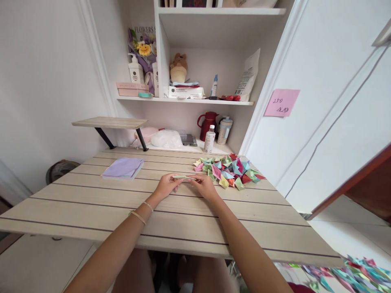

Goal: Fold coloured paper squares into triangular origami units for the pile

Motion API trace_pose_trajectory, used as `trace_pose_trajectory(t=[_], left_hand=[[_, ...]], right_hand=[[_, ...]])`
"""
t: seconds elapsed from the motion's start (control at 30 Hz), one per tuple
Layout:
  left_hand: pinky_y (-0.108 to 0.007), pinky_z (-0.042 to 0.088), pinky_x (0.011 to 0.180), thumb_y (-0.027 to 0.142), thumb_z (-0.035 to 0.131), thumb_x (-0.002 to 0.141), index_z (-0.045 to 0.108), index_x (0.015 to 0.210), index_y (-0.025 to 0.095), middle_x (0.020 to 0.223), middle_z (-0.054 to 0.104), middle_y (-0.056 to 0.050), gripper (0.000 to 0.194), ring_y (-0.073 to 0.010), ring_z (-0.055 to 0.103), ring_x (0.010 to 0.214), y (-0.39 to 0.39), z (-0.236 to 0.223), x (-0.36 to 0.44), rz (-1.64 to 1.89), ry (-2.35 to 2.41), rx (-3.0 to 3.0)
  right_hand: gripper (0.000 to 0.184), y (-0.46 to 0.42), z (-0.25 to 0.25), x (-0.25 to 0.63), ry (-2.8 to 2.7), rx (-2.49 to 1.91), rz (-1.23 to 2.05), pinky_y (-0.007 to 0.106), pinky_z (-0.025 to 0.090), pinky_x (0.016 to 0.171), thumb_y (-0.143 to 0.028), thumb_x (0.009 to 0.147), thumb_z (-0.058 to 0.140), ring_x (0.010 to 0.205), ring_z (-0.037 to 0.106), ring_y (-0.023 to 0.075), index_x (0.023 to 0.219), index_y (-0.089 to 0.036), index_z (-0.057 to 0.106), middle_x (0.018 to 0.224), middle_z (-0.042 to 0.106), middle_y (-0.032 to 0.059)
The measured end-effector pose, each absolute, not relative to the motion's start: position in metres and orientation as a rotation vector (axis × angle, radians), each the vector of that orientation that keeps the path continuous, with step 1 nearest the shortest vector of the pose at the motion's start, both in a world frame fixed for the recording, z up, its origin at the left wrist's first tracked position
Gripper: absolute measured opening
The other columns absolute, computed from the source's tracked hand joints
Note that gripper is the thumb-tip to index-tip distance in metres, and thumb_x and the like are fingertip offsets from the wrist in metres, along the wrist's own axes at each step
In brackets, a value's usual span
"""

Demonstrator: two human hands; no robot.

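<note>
Between my two hands, just above the table's middle, is a thin piece of folded light-green paper [180, 177]. My left hand [166, 186] pinches its left end, thumb below and fingers behind. At the other end my right hand [204, 185] is closed on it with bent fingers. The paper is seen nearly edge-on, so its folded form is hard to make out. Right of my right hand lies a heap of colourful folded paper pieces [229, 171]. A stack of square paper sheets [123, 168], purple on top, rests to the left.
The slatted wooden table [91, 207] meets a white shelf unit at the back. A small raised stand [110, 121] is at back left. A bottle [209, 139], a red jug [208, 124] and a tumbler [225, 130] stand behind the heap. More folded papers [351, 274] lie lower right.
</note>
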State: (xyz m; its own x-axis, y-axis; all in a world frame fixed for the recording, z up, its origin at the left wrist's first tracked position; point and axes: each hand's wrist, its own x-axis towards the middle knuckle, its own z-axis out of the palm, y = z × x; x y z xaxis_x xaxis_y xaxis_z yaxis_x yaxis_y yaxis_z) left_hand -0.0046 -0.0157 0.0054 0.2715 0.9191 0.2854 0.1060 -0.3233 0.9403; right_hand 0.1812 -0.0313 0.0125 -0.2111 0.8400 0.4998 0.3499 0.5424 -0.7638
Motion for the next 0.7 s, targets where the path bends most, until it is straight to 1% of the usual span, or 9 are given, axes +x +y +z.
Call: trace_pose_trajectory(t=[0.07, 0.13, 0.2, 0.3, 0.43, 0.6, 0.7], left_hand=[[-0.025, 0.048, 0.056, 0.036, 0.063, 0.069, 0.061, 0.080, 0.011, 0.068, 0.064, -0.004, 0.027, -0.0112, 0.058, 0.054, -0.015, 0.005, -0.004, 1.173, 0.933, 1.593], [-0.028, 0.050, 0.067, 0.034, 0.065, 0.068, 0.060, 0.088, 0.011, 0.076, 0.066, -0.006, 0.031, -0.0144, 0.062, 0.067, -0.015, 0.005, -0.003, 1.186, 0.889, 1.542], [-0.030, 0.049, 0.073, 0.033, 0.066, 0.068, 0.059, 0.095, 0.012, 0.082, 0.067, -0.007, 0.036, -0.0164, 0.063, 0.076, -0.015, 0.005, -0.002, 1.164, 0.864, 1.532], [-0.031, 0.049, 0.074, 0.035, 0.063, 0.070, 0.057, 0.101, 0.012, 0.088, 0.067, -0.009, 0.039, -0.0176, 0.062, 0.081, -0.016, 0.004, -0.001, 1.126, 0.890, 1.576], [-0.031, 0.047, 0.079, 0.036, 0.061, 0.071, 0.060, 0.100, 0.013, 0.099, 0.064, -0.010, 0.038, -0.0188, 0.060, 0.089, -0.018, 0.006, -0.002, 1.147, 0.966, 1.730], [-0.031, 0.047, 0.079, 0.038, 0.056, 0.075, 0.059, 0.104, 0.014, 0.101, 0.064, -0.009, 0.038, -0.0187, 0.060, 0.087, -0.020, 0.009, -0.004, 1.097, 0.985, 1.816], [-0.031, 0.045, 0.083, 0.037, 0.057, 0.074, 0.059, 0.103, 0.015, 0.105, 0.062, -0.009, 0.037, -0.0193, 0.058, 0.094, -0.020, 0.009, -0.004, 1.110, 0.965, 1.862]], right_hand=[[0.030, -0.034, 0.013, 0.180, -1.836, -0.972, 0.685, 0.025, 0.042, 0.058, -0.039, 0.077, 0.053, 0.065, 0.058, 0.0158, 0.093, -0.020, 0.069, 0.079, 0.069, 0.0031], [0.031, -0.035, 0.013, 0.178, -1.862, -0.980, 0.720, 0.024, 0.042, 0.058, -0.040, 0.079, 0.051, 0.064, 0.058, 0.0154, 0.092, -0.019, 0.070, 0.078, 0.069, 0.0024], [0.030, -0.036, 0.012, 0.177, -1.865, -0.988, 0.730, 0.025, 0.042, 0.059, -0.039, 0.079, 0.051, 0.065, 0.058, 0.0153, 0.092, -0.019, 0.069, 0.080, 0.070, 0.0025], [0.030, -0.034, 0.010, 0.177, -1.845, -0.993, 0.746, 0.025, 0.044, 0.061, -0.038, 0.076, 0.055, 0.066, 0.059, 0.0155, 0.094, -0.018, 0.068, 0.084, 0.070, 0.0040], [0.032, -0.030, 0.007, 0.177, -1.825, -0.993, 0.786, 0.026, 0.044, 0.062, -0.041, 0.074, 0.057, 0.066, 0.059, 0.0159, 0.094, -0.018, 0.068, 0.081, 0.069, 0.0042], [0.032, -0.024, 0.000, 0.178, -1.778, -0.962, 0.836, 0.027, 0.046, 0.067, -0.042, 0.074, 0.057, 0.074, 0.060, 0.0169, 0.093, -0.019, 0.067, 0.087, 0.068, 0.0042], [0.034, -0.024, 0.000, 0.180, -1.778, -1.015, 0.824, 0.026, 0.045, 0.063, -0.042, 0.079, 0.051, 0.070, 0.059, 0.0157, 0.098, -0.018, 0.064, 0.087, 0.068, 0.0046]])
